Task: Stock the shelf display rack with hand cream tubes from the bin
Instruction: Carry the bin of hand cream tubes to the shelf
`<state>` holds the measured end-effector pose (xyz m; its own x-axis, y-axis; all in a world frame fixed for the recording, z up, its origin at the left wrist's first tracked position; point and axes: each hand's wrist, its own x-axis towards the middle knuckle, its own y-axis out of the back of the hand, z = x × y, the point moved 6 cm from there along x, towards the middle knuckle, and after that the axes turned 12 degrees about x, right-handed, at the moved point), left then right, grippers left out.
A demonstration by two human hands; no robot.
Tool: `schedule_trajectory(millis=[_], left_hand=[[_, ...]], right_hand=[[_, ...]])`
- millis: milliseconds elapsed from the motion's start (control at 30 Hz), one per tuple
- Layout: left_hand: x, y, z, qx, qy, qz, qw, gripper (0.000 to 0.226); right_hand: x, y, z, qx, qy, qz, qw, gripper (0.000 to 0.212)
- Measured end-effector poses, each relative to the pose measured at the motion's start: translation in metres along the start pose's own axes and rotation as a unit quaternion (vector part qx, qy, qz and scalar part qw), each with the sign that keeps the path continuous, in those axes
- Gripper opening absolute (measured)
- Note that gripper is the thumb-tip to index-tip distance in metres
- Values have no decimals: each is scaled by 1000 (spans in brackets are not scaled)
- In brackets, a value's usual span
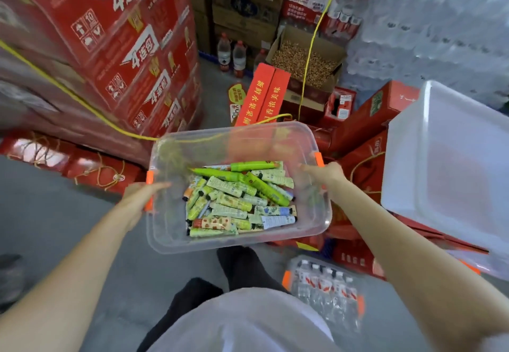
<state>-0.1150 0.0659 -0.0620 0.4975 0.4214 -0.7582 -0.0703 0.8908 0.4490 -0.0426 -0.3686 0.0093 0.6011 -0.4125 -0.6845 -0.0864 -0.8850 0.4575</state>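
A clear plastic bin [176,236] with orange side latches hangs in front of me at waist height, above the floor. Inside lie several hand cream tubes [237,200], mostly green and pale patterned ones, heaped toward the right half. My left hand [140,194] grips the bin's left rim by the orange latch. At the right rim my right hand [325,175] grips beside the other latch. No shelf display rack is in view.
Stacked red cartons [115,56] rise at the left. Red gift boxes [369,120], a box of nuts [303,62] and water bottle packs [327,288] crowd the floor ahead and right. A large white bin [451,164] stands at the right. A yellow cord [82,100] crosses the aisle.
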Motion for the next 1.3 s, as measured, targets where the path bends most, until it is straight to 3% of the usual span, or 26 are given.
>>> schedule_trajectory(millis=[167, 333, 433, 533, 667, 833, 1033, 1300], left_hand=[[-41, 49, -77, -81, -6, -7, 997, 45], [-99, 106, -185, -68, 12, 110, 992, 44], [-129, 143, -243, -71, 12, 164, 984, 55], [-151, 185, -309, -134, 53, 223, 964, 53], [-168, 234, -371, -248, 95, 290, 919, 42], [-158, 290, -413, -292, 152, 343, 880, 38], [-106, 351, -410, -345, 141, 382, 846, 32], [-26, 458, -354, -341, 111, 365, 859, 33]], right_hand=[[-47, -51, 12, -61, 66, -48, 995, 81], [-113, -124, 35, -117, 166, -138, 969, 91], [-149, -180, 52, -154, 176, -201, 951, 92], [-181, -239, 66, -195, 201, -244, 929, 83], [-222, -320, 78, -253, 211, -323, 887, 90], [-264, -428, 58, -296, 243, -419, 823, 94], [-293, -571, -20, -332, 292, -473, 762, 94], [-332, -721, -151, -343, 368, -463, 730, 94]])
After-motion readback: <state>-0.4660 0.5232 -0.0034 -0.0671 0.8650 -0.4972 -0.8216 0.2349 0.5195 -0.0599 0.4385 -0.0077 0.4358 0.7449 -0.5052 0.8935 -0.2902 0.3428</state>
